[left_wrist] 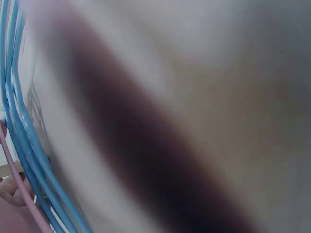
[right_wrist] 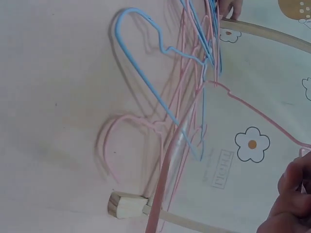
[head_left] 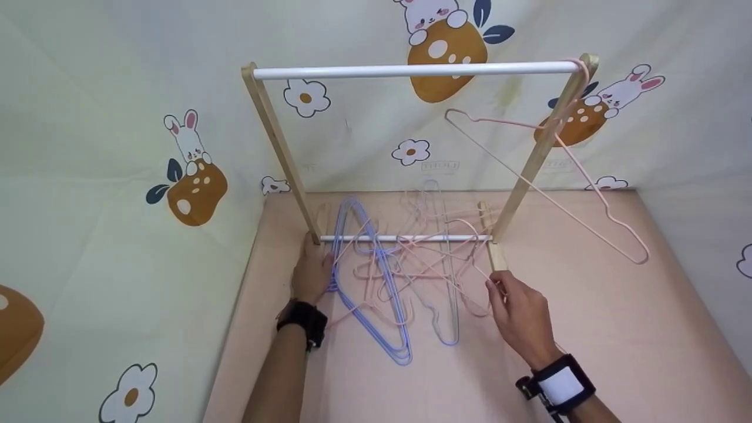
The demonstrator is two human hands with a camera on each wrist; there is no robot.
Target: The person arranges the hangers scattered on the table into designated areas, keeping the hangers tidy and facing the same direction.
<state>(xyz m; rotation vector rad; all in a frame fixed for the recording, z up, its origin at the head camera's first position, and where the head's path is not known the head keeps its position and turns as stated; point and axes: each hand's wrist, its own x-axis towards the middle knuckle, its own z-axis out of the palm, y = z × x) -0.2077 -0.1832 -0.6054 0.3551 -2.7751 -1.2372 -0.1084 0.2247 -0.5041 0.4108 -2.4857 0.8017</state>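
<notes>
A small wooden garment rack [head_left: 272, 123] with white rods stands upright. My left hand [head_left: 309, 273] grips the foot of its left upright, beside a bundle of blue hangers [head_left: 367, 329]. Dark blur fills most of the left wrist view, with the blue hangers [left_wrist: 22, 136] along its left edge. My right hand [head_left: 523, 317], in front of the rack's right foot [head_left: 497, 257], pinches a pink hanger [right_wrist: 265, 116] between thumb and fingers. Another pink hanger [head_left: 587, 170] hangs by its hook from the right end of the top rod [head_left: 411, 71].
A tangle of pink hangers [head_left: 405, 273] and a pale blue hanger [head_left: 449, 335] lies across the lower rod [head_left: 464, 238] between the uprights. Cloth walls [head_left: 117, 235] printed with rabbits and flowers stand on the left, behind and on the right of the pinkish floor [head_left: 611, 352].
</notes>
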